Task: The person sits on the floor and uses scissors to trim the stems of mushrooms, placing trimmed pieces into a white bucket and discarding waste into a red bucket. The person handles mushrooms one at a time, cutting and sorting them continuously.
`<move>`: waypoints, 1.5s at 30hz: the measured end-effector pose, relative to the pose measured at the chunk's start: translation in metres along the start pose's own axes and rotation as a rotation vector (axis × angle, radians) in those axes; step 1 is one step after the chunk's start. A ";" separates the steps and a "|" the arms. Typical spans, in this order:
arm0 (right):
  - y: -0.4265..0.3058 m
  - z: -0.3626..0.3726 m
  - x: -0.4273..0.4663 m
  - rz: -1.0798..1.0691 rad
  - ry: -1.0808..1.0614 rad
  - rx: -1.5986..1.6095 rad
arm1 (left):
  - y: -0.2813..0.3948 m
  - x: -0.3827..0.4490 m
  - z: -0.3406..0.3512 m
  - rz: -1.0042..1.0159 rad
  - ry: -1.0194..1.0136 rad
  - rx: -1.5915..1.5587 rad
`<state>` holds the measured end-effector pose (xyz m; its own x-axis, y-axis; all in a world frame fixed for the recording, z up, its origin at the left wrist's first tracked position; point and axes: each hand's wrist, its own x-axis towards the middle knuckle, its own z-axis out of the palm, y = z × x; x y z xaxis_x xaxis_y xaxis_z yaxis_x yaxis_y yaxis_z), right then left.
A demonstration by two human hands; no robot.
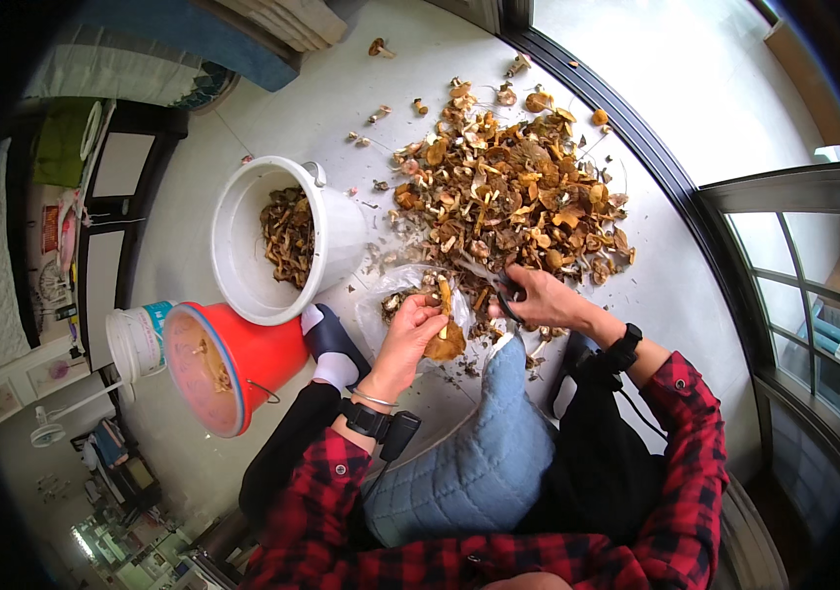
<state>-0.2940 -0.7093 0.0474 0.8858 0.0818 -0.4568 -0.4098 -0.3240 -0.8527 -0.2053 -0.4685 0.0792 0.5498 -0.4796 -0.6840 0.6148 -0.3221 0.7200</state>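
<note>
In my left hand (417, 331) is a brown mushroom (446, 343), its cap towards me and its yellowish stem pointing away. My right hand (540, 296) holds black-handled scissors (507, 295), their blades lying over the near edge of a large heap of mushrooms (515, 192) on the floor. Under and beside my left hand is a clear plastic bag (372, 299) with dark scraps and mushroom pieces on it. A white bucket (320, 243), tipped towards the left, has mushrooms (288, 236) inside.
A red bucket (272, 369) with pale pieces in it stands at the left, beside a smaller white pail (121, 343). Loose mushrooms (379, 49) lie beyond the heap. A blue quilted cloth (464, 457) hangs between my legs. A dark door track (641, 140) runs along the right.
</note>
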 end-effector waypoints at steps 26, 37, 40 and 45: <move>0.005 0.051 0.031 0.002 -0.363 -0.546 | -0.008 -0.089 -0.097 -0.123 0.199 0.192; 0.019 0.059 0.147 -0.310 0.207 -0.734 | 0.074 -0.137 -0.329 0.032 1.147 1.390; 0.024 0.056 0.153 -0.186 0.234 -0.644 | 0.054 -0.142 -0.359 -0.181 1.147 1.540; 0.027 0.020 0.128 -0.023 0.444 0.012 | 0.069 -0.129 -0.316 0.157 1.129 1.360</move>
<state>-0.1961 -0.6885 -0.0392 0.9014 -0.3244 -0.2867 -0.3889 -0.3160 -0.8654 -0.0551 -0.1705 0.1795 0.9970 -0.0165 0.0760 -0.0134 -0.9991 -0.0408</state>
